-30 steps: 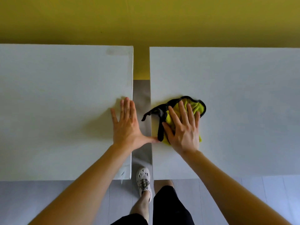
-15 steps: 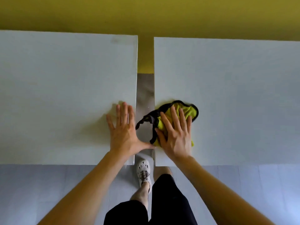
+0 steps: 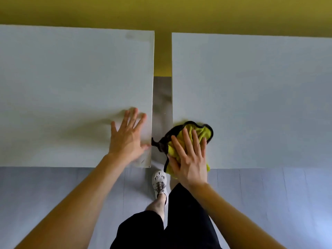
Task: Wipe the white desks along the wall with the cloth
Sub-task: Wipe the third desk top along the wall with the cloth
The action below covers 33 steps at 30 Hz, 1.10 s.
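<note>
Obs., standing behind the person at the wall.

Landmark: narrow gap (image 3: 162,105) between the two desks; grey floor and the foot of the mustard-yellow wall (image 3: 161,11) show through it.

- Left of the gap: flat white rectangular desk (image 3: 62,87). A faint grey smudge (image 3: 131,35) sits at its far corner beside the gap.
- Right of the gap: second white rectangular desk (image 3: 260,96).
- Nearer than the gap: pale grey plank floor (image 3: 53,186), one white perforated shoe (image 3: 159,182) and black trousers (image 3: 188,221). The shoe stands just under the gap's near end.
- Nothing lies on either desk in the wiping path.

Task item: crumpled yellow-green cloth with black trim (image 3: 203,133), on the right desk's corner just right of the gap. Its near part hangs off the front edge. One black corner trails into the gap, reaching the left desk's edge.

Hands:
- Right hand (image 3: 190,162) is flat, fingers straight, pressing down on the cloth.
- Left hand (image 3: 128,139) is flat and spread on the left desk beside the gap, gripping nothing. Its fingertips are blurred.

Change vs 0.5 s ago:
- Cloth and right hand have slid toward the front edge and now overhang it. Before, both were wholly on the desk.
- The left thumb, which spanned the gap, now stops at the desk edge.
</note>
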Each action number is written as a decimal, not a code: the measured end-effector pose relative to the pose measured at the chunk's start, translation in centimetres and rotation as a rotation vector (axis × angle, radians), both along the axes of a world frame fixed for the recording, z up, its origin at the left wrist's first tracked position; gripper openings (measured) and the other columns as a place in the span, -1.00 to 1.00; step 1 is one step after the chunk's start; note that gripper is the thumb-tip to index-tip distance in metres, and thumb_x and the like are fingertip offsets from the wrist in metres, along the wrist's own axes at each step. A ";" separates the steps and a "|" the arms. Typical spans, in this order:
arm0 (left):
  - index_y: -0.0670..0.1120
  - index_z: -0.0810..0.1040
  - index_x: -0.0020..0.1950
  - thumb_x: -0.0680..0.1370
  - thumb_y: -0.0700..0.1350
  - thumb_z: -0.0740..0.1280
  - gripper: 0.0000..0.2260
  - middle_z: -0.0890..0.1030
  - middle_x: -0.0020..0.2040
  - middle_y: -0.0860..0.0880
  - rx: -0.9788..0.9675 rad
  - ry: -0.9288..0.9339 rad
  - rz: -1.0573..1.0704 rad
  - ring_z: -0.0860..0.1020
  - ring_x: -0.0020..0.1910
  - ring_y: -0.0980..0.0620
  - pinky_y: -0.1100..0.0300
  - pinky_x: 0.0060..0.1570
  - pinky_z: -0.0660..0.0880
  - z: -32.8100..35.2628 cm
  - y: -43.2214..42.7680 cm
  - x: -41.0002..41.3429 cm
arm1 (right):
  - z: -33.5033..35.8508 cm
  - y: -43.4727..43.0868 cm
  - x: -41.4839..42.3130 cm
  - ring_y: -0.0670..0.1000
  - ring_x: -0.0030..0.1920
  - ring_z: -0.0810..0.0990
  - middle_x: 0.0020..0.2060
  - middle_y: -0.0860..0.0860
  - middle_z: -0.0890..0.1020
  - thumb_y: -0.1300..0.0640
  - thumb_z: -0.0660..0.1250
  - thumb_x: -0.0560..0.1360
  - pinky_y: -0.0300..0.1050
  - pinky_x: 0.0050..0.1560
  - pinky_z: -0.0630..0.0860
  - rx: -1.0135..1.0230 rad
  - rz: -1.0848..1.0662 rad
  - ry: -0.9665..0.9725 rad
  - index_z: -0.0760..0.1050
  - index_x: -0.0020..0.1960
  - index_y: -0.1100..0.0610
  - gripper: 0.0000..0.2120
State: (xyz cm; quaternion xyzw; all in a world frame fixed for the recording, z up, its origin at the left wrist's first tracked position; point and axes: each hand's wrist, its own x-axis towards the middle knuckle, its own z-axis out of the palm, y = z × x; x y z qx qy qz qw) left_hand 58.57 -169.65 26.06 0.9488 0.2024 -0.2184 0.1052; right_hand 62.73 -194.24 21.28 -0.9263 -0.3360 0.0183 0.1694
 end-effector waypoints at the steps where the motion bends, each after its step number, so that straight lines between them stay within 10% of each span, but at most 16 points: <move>1: 0.16 -0.19 0.77 0.49 0.39 0.49 0.11 -0.34 0.76 0.03 0.001 0.004 0.002 -0.25 0.76 -0.08 -0.45 0.65 0.02 -0.1 0.0 -0.1 | -0.2 0.0 0.5 0.27 0.75 0.06 0.73 0.10 0.20 -0.23 0.28 0.72 0.50 0.63 0.08 -0.004 0.025 0.000 0.38 0.67 -0.06 -0.43; 8: 0.16 -0.21 0.77 0.52 0.39 0.44 0.07 -0.31 0.77 0.01 0.048 0.015 -0.014 -0.23 0.76 -0.09 -0.43 0.65 0.06 -0.7 0.3 0.0 | -0.6 11.6 16.1 0.35 0.71 0.14 0.72 0.14 0.25 -0.32 0.13 0.70 0.53 0.61 0.07 -0.078 -0.163 -0.037 0.34 0.68 -0.09 -0.38; 18: 0.13 -0.17 0.78 0.52 0.35 0.49 0.09 -0.33 0.77 0.01 -0.008 0.031 0.003 -0.25 0.76 -0.11 -0.48 0.63 0.02 -0.4 0.2 0.2 | -0.4 -3.1 4.1 0.24 0.75 0.06 0.73 0.11 0.20 -0.30 0.30 0.70 0.48 0.63 0.12 -0.034 0.140 -0.041 0.37 0.68 -0.05 -0.38; 25: 0.12 -0.21 0.77 0.54 0.36 0.46 0.08 -0.36 0.76 0.01 -0.011 0.056 -0.002 -0.28 0.76 -0.11 -0.48 0.64 0.02 0.1 0.0 0.4 | 0.0 -8.6 8.1 0.37 0.71 0.10 0.70 0.24 0.23 -0.38 0.28 0.65 0.54 0.61 0.07 -0.152 -0.320 -0.043 0.36 0.68 -0.02 -0.28; 33: 0.05 0.22 0.68 0.52 0.09 0.53 -0.19 0.08 0.73 -0.11 -0.020 0.013 0.027 0.04 0.73 -0.19 -0.41 0.62 0.12 1.3 0.1 2.4 | 0.1 -0.7 3.2 0.25 0.76 0.01 0.74 0.12 0.18 -0.34 0.20 0.71 0.47 0.65 0.05 -0.099 0.203 -0.029 0.34 0.69 -0.08 -0.37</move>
